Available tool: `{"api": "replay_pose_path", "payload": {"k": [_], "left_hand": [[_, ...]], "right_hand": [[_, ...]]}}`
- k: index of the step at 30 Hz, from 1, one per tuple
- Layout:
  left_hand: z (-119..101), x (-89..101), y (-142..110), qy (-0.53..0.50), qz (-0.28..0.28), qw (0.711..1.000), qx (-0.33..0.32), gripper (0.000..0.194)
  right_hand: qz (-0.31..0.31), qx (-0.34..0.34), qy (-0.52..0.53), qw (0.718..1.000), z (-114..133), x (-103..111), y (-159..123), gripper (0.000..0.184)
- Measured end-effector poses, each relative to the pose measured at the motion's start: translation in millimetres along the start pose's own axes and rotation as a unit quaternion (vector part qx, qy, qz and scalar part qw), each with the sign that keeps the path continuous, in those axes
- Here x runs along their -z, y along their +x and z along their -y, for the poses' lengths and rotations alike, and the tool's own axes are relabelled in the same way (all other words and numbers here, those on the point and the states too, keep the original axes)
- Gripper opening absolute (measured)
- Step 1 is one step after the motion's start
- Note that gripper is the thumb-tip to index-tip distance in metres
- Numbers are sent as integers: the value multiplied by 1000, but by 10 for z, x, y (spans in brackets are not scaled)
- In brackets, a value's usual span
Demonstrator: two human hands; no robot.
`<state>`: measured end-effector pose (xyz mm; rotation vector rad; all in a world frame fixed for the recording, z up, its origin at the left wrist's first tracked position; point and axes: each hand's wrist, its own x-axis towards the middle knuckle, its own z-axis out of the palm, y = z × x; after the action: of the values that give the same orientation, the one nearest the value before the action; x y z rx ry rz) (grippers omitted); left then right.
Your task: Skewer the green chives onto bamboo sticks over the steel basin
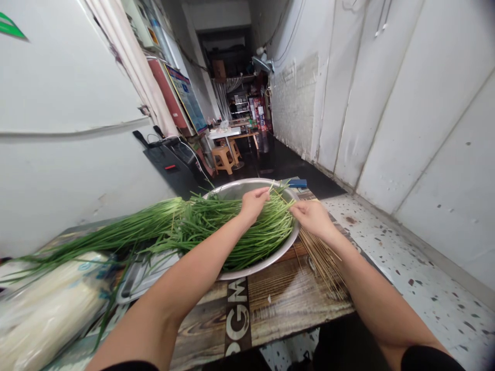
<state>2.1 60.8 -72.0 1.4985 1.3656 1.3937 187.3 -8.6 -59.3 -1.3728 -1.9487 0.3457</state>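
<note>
A steel basin [266,268] on the table is heaped with green garlic chives [247,242], their pale ends pointing right. Over its far right part, my left hand [256,203] is closed in a pinch on the pale ends of a few chives. At the basin's right rim my right hand [311,216] is closed too, fingertips pressed together. Between the two hands runs a thin yellowish stick, apparently a bamboo skewer [285,200], its end hidden in the right fingers. More bamboo skewers [323,263] lie in a loose bundle under my right forearm.
More chives [135,224] spread left of the basin over a metal tray [135,275]. A plastic bag of pale contents [58,309] fills the table's left corner. A blue object [297,183] sits behind the basin. Farther back stand a stool [223,159] and a white table [225,133].
</note>
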Motion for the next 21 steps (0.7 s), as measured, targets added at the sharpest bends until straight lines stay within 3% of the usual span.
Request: {"api": "replay_pose_path", "payload": {"k": [16,18,21], "left_hand": [[-71,11,-40,8,33,999,11,27],[-107,1,-84,22,58,998,6,28],[-183,-21,-157,47,159,986,-30,24]], "right_hand": [[12,2,2,1000,-31,-3,19,31],[11,0,15,1000,-46,-8,27,31],[0,-14,20,1000,-57,-16,35,31]]}}
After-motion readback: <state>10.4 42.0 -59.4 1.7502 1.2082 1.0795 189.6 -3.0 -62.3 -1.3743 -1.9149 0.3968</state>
